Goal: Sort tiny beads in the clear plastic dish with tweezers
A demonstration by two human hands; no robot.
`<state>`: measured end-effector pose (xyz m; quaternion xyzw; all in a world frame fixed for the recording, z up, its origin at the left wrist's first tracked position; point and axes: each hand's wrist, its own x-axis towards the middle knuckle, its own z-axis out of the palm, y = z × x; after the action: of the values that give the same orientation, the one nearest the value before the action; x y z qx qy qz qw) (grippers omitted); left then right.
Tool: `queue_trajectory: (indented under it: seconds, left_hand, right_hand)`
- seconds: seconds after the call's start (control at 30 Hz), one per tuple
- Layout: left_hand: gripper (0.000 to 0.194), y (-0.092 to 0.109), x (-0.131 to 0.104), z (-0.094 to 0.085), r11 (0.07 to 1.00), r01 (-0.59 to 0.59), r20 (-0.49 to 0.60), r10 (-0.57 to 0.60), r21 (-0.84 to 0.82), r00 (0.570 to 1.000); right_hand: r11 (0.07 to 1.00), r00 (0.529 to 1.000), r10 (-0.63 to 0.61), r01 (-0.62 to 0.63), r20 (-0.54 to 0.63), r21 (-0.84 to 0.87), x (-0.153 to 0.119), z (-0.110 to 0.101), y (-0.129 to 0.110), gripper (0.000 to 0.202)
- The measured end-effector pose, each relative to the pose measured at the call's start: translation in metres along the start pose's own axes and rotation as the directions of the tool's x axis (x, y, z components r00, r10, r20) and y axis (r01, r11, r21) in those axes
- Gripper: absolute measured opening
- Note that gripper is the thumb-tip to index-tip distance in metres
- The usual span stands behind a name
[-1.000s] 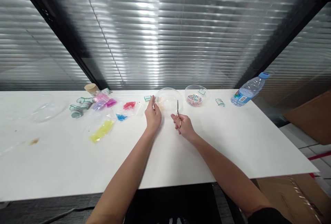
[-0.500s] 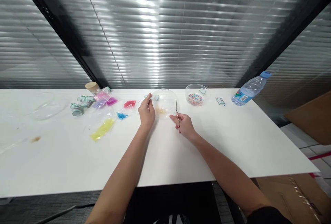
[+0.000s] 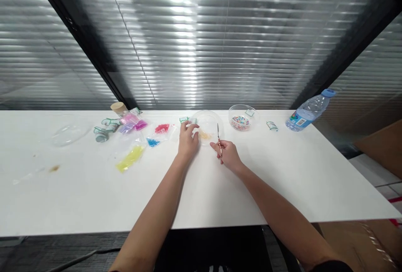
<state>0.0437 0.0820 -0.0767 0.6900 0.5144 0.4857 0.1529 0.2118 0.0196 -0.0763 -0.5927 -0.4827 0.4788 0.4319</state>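
Observation:
My right hand (image 3: 230,155) is closed around a small pair of scissors (image 3: 219,138), blades pointing away from me toward the back of the table. Just left of it, my left hand (image 3: 187,141) has its fingers curved and apart at the left side of a clear shallow bowl (image 3: 220,122); nothing shows between them. Pale orange bits (image 3: 205,136) lie in that bowl. Behind my left fingers sits a small label with green print (image 3: 184,120). To the right of the scissors stands a clear bowl (image 3: 258,115) with multicoloured beads (image 3: 240,123).
Left of my hands lie a red bead bag (image 3: 162,128), a blue one (image 3: 153,142), a yellow one (image 3: 130,159) and pink-purple bags (image 3: 133,123). Green-labelled rolls (image 3: 101,134) are farther left. A water bottle (image 3: 301,117) stands at the right, near a loose label (image 3: 271,126).
My left fingers were pressed together beside the bowl and are now spread apart. My right hand keeps the scissors in much the same place. The whole view has shifted slightly.

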Motion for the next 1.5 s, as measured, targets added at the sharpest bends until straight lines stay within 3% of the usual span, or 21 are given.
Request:
queue_trajectory:
  seconds: [0.23,0.43,0.6,0.8,0.97,1.13,1.33,1.5]
  left_hand:
    - [0.031,0.005,-0.007,-0.001,0.986,0.009,0.080,-0.022,0.165,0.997]
    - [0.046,0.007,-0.012,-0.002,0.971,0.040,0.052,-0.054,0.234,0.997]
    - [0.050,0.005,-0.013,-0.001,0.942,-0.063,-0.018,0.074,0.328,0.997]
    - [0.055,0.003,-0.017,0.003,0.873,-0.192,-0.060,0.244,0.448,0.968]
    - [0.056,0.006,-0.019,0.005,0.842,-0.234,-0.056,0.297,0.486,0.953]
    - [0.058,0.008,-0.021,0.004,0.842,-0.257,-0.035,0.310,0.474,0.950]
    - [0.063,0.010,-0.023,0.002,0.841,-0.274,0.004,0.308,0.466,0.951]
    - [0.066,0.012,-0.024,0.001,0.829,-0.284,0.034,0.306,0.481,0.951]
  right_hand:
    - [1.000,1.000,0.010,-0.010,0.010,-0.030,-0.002,0.002,0.000,0.038]
    - [1.000,0.999,0.022,-0.022,0.034,-0.010,0.002,0.006,0.002,0.036]
    - [1.000,0.999,0.026,-0.026,0.037,0.002,0.006,0.010,0.007,0.035]
    - [0.999,0.996,0.045,-0.044,0.071,-0.023,0.009,0.009,0.010,0.034]
    - [0.993,0.989,0.098,-0.090,0.109,-0.078,0.010,0.004,0.012,0.034]
    - [0.982,0.993,0.111,-0.104,0.031,-0.159,0.008,0.002,0.009,0.035]
    - [0.958,0.995,-0.047,0.020,-0.091,-0.286,0.004,-0.002,0.001,0.024]
    - [0.929,0.980,-0.163,0.113,-0.114,-0.354,0.009,-0.005,0.006,0.020]
